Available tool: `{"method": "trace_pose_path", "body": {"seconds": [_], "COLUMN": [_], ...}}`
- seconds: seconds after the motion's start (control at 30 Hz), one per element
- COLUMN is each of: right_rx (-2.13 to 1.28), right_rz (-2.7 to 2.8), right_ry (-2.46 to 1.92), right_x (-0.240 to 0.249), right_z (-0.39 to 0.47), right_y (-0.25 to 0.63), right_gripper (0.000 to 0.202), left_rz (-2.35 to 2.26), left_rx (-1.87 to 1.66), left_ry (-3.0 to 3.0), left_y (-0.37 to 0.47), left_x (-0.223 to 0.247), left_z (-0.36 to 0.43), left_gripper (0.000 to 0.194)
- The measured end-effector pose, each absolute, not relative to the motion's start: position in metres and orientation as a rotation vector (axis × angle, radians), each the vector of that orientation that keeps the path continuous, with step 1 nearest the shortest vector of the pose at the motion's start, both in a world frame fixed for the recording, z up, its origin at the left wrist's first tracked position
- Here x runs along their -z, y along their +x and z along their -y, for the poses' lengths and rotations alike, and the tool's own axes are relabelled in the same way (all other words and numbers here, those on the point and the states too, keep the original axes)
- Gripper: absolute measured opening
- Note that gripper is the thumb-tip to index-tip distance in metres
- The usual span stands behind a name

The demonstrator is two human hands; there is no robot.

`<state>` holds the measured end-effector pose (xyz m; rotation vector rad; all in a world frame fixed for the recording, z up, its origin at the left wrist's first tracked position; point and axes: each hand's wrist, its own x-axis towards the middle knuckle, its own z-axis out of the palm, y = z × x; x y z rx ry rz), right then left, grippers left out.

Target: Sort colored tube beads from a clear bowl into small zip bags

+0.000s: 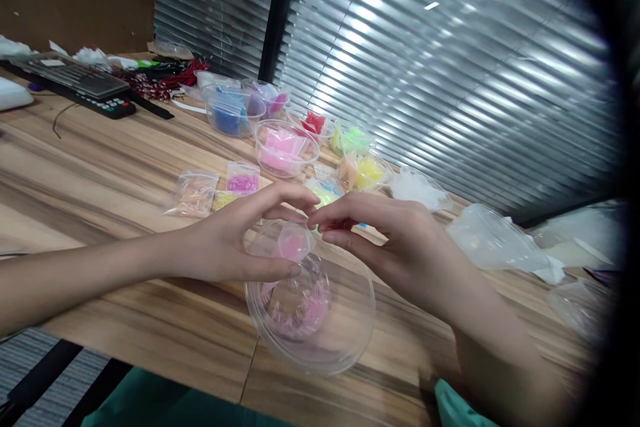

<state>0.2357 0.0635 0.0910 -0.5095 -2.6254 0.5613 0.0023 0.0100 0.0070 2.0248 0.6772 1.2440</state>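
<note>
A wide clear plastic bowl (350,340) stands near the table's front edge, with pink bits (314,307) lying in a ring at its bottom. Over its far side, my left hand (245,233) curves its thumb and fingers around a small clear plastic bag or cup with pink contents (293,245); blur hides which it is. My right hand (385,230) meets it from the right, thumb and fingertips pinched together beside the left fingertips. What lies in that pinch is hard to make out.
Beyond my hands are small bags of orange pieces (193,193) and purple pieces (243,180). Clear bowls with pink (286,147), blue (230,113) and yellow (367,172) contents line the back. A remote control (111,105) lies left; crumpled clear plastic (493,237) lies right.
</note>
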Motion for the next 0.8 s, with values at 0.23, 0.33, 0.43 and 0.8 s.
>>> {"method": "trace_pose_path", "body": {"seconds": [0.23, 0.33, 0.43, 0.8], "right_rx": [-0.576, -0.583, -0.598, -0.662], "right_rz": [2.620, 2.604, 2.569, 2.527], "right_ry": [-0.512, -0.521, -0.498, -0.496], "right_x": [-0.0919, -0.0919, -0.0918, -0.0878], "right_z": [-0.0610, -0.0598, -0.0577, -0.0544], "right_y": [0.2352, 0.2340, 0.2327, 0.2282], "right_gripper": [0.011, 0.008, 0.006, 0.012], "left_rz": [-0.621, -0.621, -0.646, -0.610], "left_rx": [-1.224, -1.208, -1.200, -1.169], "left_ry": [1.993, 1.992, 1.990, 1.987], "left_y": [0.0028, 0.0023, 0.0007, 0.0029], "left_x": [-0.0077, -0.0074, -0.0059, -0.0093], "left_z": [-0.0093, -0.0085, -0.0071, -0.0059], "left_gripper": [0.076, 0.077, 0.077, 0.081]}}
